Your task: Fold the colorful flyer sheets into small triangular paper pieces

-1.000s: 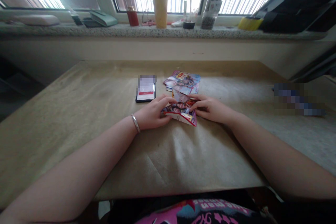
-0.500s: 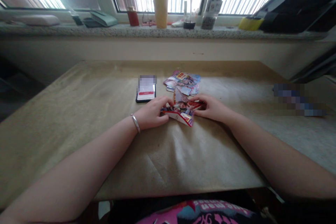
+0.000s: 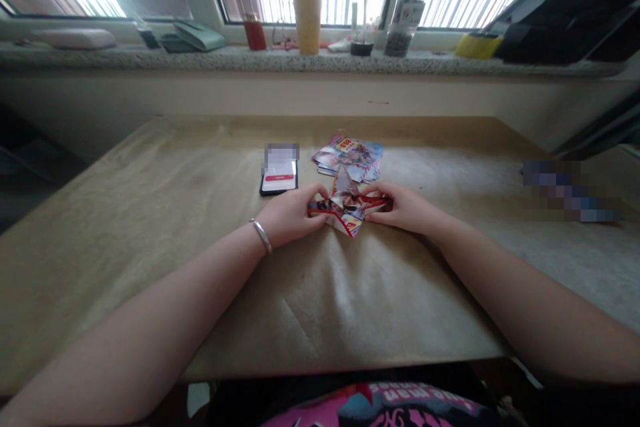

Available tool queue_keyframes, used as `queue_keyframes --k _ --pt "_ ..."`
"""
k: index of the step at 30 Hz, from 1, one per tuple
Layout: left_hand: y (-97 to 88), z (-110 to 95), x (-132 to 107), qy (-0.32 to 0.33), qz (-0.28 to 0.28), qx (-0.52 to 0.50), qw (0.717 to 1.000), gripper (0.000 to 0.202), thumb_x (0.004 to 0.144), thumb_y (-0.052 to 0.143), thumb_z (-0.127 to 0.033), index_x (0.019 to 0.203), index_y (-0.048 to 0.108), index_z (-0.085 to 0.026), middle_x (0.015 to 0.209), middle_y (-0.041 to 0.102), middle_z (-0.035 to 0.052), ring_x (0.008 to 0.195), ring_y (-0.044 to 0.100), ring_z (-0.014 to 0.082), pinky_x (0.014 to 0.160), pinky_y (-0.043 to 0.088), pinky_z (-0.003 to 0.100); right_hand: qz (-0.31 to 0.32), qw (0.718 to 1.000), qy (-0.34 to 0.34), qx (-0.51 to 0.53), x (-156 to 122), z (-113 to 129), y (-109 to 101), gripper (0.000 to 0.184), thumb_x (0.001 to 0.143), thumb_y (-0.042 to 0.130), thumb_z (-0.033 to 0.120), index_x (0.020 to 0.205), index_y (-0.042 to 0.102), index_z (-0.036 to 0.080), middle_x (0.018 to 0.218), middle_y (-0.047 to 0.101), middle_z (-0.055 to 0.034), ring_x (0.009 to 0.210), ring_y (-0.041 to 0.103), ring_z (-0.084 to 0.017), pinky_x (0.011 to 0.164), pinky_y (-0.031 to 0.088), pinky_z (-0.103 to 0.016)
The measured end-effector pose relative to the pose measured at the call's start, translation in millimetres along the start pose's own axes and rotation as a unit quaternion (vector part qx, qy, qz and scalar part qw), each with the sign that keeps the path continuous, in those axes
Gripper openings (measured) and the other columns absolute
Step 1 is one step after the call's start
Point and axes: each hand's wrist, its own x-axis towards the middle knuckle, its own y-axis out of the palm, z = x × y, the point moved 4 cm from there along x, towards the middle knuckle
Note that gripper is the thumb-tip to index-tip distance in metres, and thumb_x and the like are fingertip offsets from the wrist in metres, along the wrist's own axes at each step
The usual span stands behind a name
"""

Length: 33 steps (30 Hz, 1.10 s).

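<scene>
A folded sheet of colourful printed paper [image 3: 347, 203] lies at the middle of the table, with points sticking out on several sides like a star. My left hand [image 3: 295, 215], a silver bangle at its wrist, pinches the paper's left point between thumb and fingers. On the other side, my right hand [image 3: 403, 208] grips the right point the same way. One pale point stands toward the back, and a red-edged one faces me. Just behind the folded paper is a loose stack of printed paper sheets [image 3: 357, 155].
A phone [image 3: 279, 177] with a lit, partly blurred screen lies left of the stack. The table [image 3: 150, 233] has a creased, beige cover. At the far right is a blurred-out object [image 3: 570, 192]. Bottles and other items stand on the granite windowsill [image 3: 200, 61].
The folded paper has been squeezed inward into a more even star shape. Its front point has shifted left, and my hands have drawn slightly closer together.
</scene>
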Motion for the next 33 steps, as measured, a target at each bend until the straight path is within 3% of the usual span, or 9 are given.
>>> queue_keyframes --k 6,10,16,20,26,30,33 --pt "6.7 9 6 -0.007 -0.023 -0.154 0.988 0.034 0.076 0.064 -0.037 0.105 0.058 -0.020 0.082 0.064 0.0005 0.068 0.057 0.0136 0.061 0.044 0.025 -0.035 0.995 0.023 0.089 3 -8 -1 0.038 0.065 0.075 0.027 0.098 0.058 0.021 0.085 0.071 -0.0021 0.078 0.068 -0.019 0.071 0.055 -0.033" --pt "11.3 12 9 -0.002 -0.002 -0.217 0.976 0.040 0.074 0.067 -0.038 0.109 0.060 -0.018 0.085 0.065 0.0019 0.068 0.057 0.0133 0.063 0.046 0.026 -0.041 0.990 0.052 0.122 4 -10 1 0.034 0.063 0.076 0.026 0.092 0.060 0.019 0.084 0.071 -0.0022 0.073 0.067 -0.017 0.069 0.055 -0.031" --pt "10.3 10 9 0.020 0.002 -0.170 0.985 0.043 0.077 0.065 -0.040 0.115 0.062 -0.019 0.080 0.062 0.0010 0.063 0.050 0.0116 0.058 0.042 0.024 -0.029 0.984 0.071 0.162 3 -7 8 0.032 0.068 0.072 0.032 0.094 0.060 0.019 0.083 0.070 -0.0014 0.069 0.064 -0.015 0.063 0.052 -0.029" --pt "8.5 8 9 0.040 -0.018 -0.146 0.988 0.039 0.083 0.056 -0.031 0.120 0.059 -0.019 0.088 0.062 0.0021 0.063 0.048 0.0110 0.060 0.042 0.024 -0.016 0.990 0.053 0.128 2 -3 11 0.032 0.073 0.068 0.037 0.097 0.058 0.019 0.082 0.068 -0.0019 0.068 0.062 -0.015 0.063 0.051 -0.029" --pt "10.1 4 8 0.074 -0.011 -0.122 0.990 0.038 0.086 0.052 -0.033 0.121 0.057 -0.020 0.094 0.062 0.0032 0.069 0.053 0.0138 0.068 0.047 0.027 -0.040 0.996 0.029 0.081 1 5 10 0.035 0.075 0.064 0.038 0.102 0.054 0.019 0.078 0.064 -0.0008 0.065 0.059 -0.015 0.060 0.049 -0.029" --pt "12.5 4 8 0.102 -0.017 -0.072 0.992 0.036 0.088 0.048 -0.028 0.123 0.055 -0.019 0.102 0.063 0.0062 0.084 0.058 0.0183 0.081 0.048 0.033 -0.043 0.998 0.014 0.031 1 7 11 0.033 0.079 0.061 0.036 0.105 0.054 0.019 0.074 0.062 0.0008 0.060 0.056 -0.013 0.057 0.047 -0.027" --pt "13.6 5 8 0.122 -0.028 -0.077 0.989 0.036 0.091 0.044 -0.027 0.125 0.053 -0.019 0.115 0.062 0.0083 0.104 0.057 0.0215 0.094 0.044 0.038 -0.050 0.998 -0.027 -0.021 2 8 11 0.031 0.081 0.060 0.037 0.107 0.055 0.020 0.083 0.064 -0.0022 0.064 0.057 -0.015 0.059 0.049 -0.029"
